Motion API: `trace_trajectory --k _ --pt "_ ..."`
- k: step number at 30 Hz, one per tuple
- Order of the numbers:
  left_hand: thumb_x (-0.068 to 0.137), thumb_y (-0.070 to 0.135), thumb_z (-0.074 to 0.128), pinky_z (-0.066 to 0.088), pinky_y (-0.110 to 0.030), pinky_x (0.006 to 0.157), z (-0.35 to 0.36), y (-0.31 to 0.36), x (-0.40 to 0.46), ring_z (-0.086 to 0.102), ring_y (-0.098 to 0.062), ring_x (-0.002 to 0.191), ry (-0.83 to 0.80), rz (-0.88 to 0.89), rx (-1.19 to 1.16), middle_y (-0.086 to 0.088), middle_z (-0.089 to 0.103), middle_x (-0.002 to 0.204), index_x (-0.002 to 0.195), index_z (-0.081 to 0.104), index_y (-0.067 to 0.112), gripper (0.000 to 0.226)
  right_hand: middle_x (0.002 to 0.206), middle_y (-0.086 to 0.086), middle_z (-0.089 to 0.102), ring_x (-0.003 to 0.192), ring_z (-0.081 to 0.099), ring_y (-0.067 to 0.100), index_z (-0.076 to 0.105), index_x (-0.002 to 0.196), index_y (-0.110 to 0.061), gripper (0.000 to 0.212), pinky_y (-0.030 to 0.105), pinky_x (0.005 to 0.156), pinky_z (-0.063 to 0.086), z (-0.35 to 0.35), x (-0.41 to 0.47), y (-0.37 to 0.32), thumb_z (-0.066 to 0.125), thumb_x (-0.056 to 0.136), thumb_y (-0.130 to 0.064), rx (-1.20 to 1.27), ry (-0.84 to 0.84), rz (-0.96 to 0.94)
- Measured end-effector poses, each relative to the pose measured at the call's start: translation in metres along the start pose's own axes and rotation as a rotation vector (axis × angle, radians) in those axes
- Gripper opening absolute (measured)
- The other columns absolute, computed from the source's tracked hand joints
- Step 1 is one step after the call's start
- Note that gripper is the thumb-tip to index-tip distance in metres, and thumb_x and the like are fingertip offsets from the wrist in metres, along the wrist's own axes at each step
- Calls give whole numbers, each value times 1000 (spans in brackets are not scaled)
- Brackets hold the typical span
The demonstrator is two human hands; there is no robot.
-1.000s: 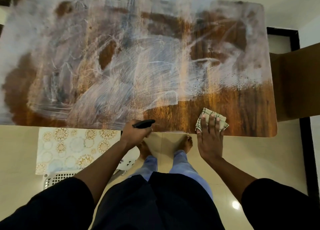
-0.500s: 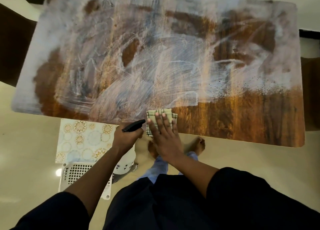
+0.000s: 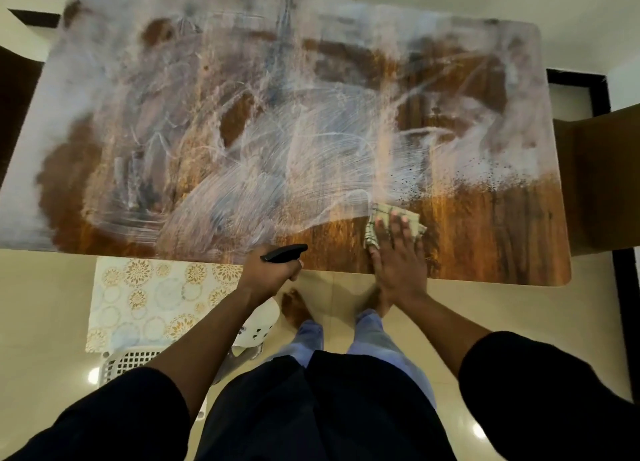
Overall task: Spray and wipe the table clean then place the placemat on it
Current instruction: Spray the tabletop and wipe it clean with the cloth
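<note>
Placemat [image 3: 152,301], pale with gold and blue circle print, lying below table's near edge, left. Table [image 3: 485,238] carrying white smeared film; bare wood strip showing near right. Left hand [image 3: 268,273] gripping black spray bottle [image 3: 284,252]. Right hand [image 3: 398,252], fingers straight, pressing checked cloth [image 3: 379,214] flat.

A single wide-angle camera worn on the head looks steeply down and forward from a standing person's eye level, taking in nearly the whole wooden table [image 3: 485,238], its near edge crossing mid-frame. The right hand [image 3: 398,263] pressed flat on a checked cloth [image 3: 375,233] sits close below the lens, right of centre, the person's own legs and feet beneath it.
</note>
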State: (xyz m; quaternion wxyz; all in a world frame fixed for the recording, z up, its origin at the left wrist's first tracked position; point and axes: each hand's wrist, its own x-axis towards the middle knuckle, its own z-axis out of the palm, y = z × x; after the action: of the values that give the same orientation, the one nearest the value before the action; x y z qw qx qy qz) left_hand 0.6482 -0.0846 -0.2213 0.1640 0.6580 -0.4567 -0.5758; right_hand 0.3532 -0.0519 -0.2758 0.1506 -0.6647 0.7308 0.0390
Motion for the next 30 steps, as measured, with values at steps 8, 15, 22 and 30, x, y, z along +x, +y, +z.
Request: trace_trajectory --k 8,15,22,30 --pt "75 25 74 45 -35 58 -2 -1 -4 52 -19 47 26 3 -12 -14 65 60 60 69 4 26 173 4 -5 159 -7 28 5 165 -33 65 55 126 6 -17 14 35 36 108 -42 108 5 298" --pt "72 27 75 47 -36 52 -17 -9 -11 53 -22 47 90 -50 -53 -13 68 62 84 84 12 21 170 4 -23 156 -22 28 -8 164 -34 69 55 125 -3 -6 15 -71 30 108 -46 30 -87 -133" --pt "89 1 73 42 -23 41 -21 6 -13 53 -24 48 11 -14 -52 -20 76 71 92 85 13 17 172 -2 -12 158 -16 22 1 165 -34 64 49 125 -5 -4 28 -113 32 110 -44 -34 -154 -581" --pt "91 16 78 48 -32 52 27 47 12 56 -22 45 -60 15 53 -17 75 69 79 84 12 15 169 -8 -23 154 -27 15 -6 164 -31 65 47 126 -8 -27 37 -8 29 111 -42 182 -158 -79"
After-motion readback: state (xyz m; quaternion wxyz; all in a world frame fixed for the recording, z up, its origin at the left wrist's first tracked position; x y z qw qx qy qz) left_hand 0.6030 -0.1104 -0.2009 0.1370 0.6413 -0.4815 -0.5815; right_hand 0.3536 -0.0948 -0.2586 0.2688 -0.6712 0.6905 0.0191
